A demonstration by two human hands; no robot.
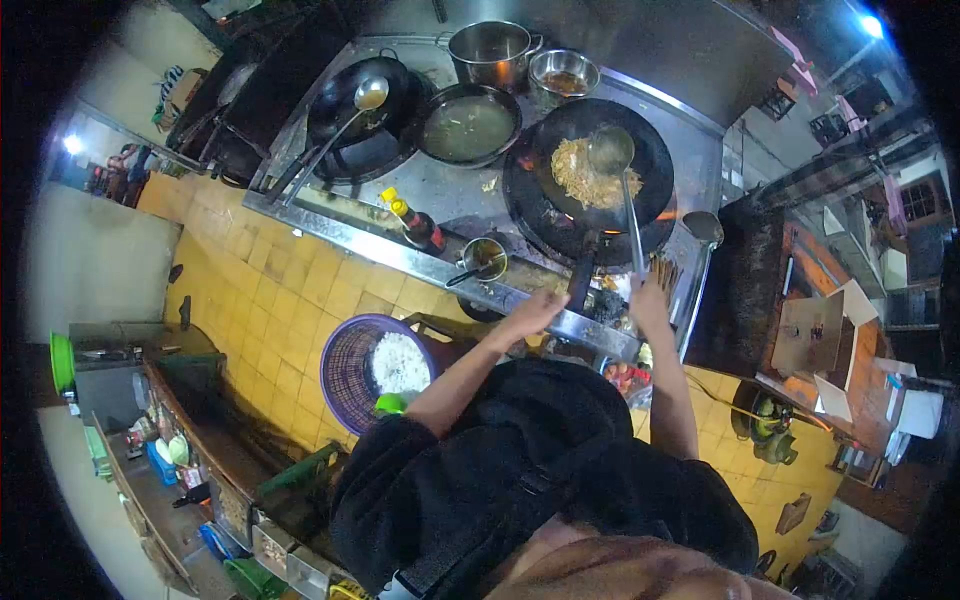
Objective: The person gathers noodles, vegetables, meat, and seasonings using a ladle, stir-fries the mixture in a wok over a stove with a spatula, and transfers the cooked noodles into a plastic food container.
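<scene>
My right hand [649, 300] is wrapped round the long handle of a ladle [611, 152], whose bowl rests among noodle-like food [580, 180] in a black wok [566, 122]. That wok sits tilted on the right burner, with an orange glow of flame under it. My left hand [535, 314] is curled just left of the lower end of the wok handle [583, 278], by the stove's front edge. Whether its fingers grip that handle is not clear. Left of this hand stand a metal cup [485, 257] with a dark-handled utensil and a dark sauce bottle [423, 230] with a yellow cap.
Another wok [335, 105] with a second ladle [371, 93], a pan of liquid [468, 130], a tall pot [492, 48] and a steel bowl [566, 68] fill the stove's back and left. A purple basket [340, 375] holding white food stands beside me. A cardboard box [808, 335] lies right.
</scene>
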